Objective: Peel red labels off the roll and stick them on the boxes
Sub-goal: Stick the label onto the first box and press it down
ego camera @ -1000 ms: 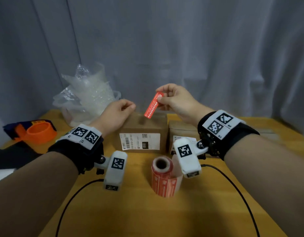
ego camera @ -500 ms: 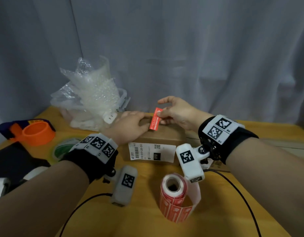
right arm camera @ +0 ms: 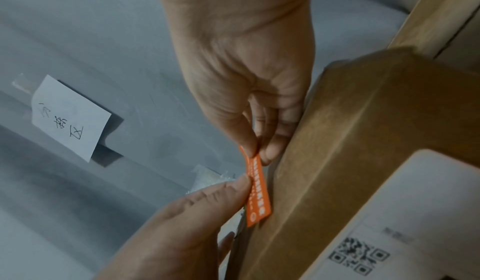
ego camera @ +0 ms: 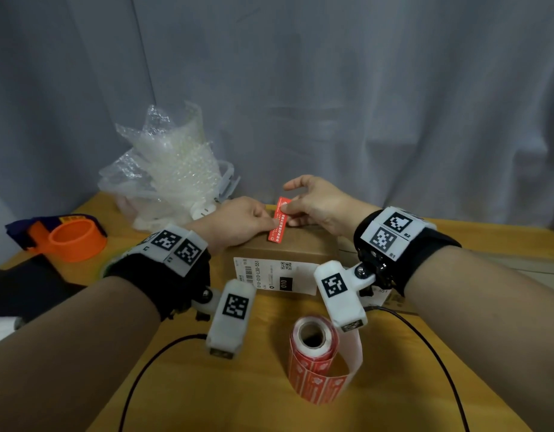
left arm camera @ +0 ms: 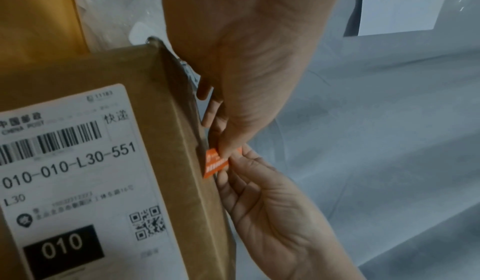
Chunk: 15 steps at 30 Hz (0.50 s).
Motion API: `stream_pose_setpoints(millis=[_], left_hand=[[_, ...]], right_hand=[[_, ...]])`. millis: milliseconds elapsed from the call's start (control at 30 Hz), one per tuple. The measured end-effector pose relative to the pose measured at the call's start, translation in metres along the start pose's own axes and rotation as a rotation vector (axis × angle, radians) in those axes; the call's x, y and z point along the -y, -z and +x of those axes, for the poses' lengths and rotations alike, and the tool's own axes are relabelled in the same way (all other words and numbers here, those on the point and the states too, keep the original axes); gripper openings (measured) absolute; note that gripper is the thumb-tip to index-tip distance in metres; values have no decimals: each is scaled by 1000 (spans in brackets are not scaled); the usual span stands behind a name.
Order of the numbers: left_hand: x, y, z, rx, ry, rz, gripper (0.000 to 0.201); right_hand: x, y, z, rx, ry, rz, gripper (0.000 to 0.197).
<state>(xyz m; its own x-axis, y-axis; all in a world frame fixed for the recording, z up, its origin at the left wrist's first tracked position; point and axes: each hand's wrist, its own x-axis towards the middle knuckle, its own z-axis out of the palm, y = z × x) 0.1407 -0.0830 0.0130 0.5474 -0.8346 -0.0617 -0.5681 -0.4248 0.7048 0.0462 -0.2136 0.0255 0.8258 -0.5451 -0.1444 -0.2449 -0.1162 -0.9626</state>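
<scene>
A brown cardboard box with a white shipping label on its front face stands at the middle of the wooden table. My right hand pinches the top end of a red label between thumb and fingers. The label's lower end is down at the box's top face. My left hand pinches the label's left edge, thumb on its face. In the wrist views the label hangs against the box. The roll of red labels stands in front, with its liner trailing right.
A heap of bubble wrap lies at the back left, with an orange tape dispenser further left. A second box sits behind my right wrist. Black cables cross the table. A grey curtain closes the back.
My right hand has brought the label down from the air to the box top. My left hand has slid from resting on the box over to the label.
</scene>
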Motion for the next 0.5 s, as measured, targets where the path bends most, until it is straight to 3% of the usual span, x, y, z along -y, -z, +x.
stream_pose_setpoints(millis=[167,300,400,500], left_hand=[[3,-7,6,-129,132,77,42],[1,-11,7,-155,205,160,45],[4,-16,11,-182,270,247,62],[0,-20,13,-200,290,316,54]], right_hand=[[-1,-2,6,-77,100,-275,41],[-4,-4,9,-54,105,-342,41],[-7,-4,10,-40,126,-387,42],[-8,-5,10,-43,157,-435,42]])
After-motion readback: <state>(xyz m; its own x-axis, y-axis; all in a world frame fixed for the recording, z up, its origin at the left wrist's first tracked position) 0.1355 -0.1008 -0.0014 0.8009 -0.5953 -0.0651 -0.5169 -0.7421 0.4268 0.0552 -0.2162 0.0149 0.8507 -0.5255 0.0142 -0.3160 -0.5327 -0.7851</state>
